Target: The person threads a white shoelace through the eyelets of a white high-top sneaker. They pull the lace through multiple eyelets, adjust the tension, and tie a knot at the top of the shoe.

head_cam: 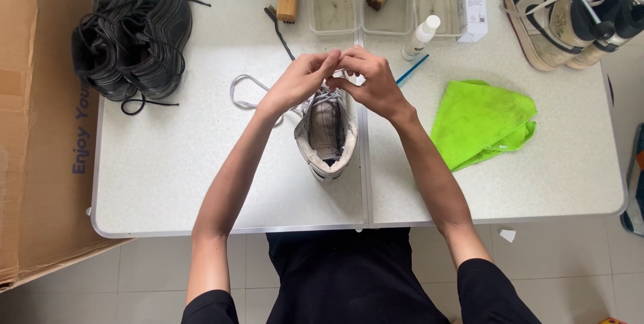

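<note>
Left hand (302, 77) and right hand (370, 81) over white sneaker (327, 137), fingers pinched shut on its grey lace (243, 90). Brown cardboard box (37, 116) left of worktop (168, 170); white carton (473, 3) at far edge.

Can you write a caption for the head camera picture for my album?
Both hands, left hand and right hand, pinch the lace of a white shoe on the table.

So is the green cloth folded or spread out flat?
Loosely folded. The green cloth lies rumpled on the table, with a doubled layer showing along its lower right edge. Neither hand touches it.
</note>
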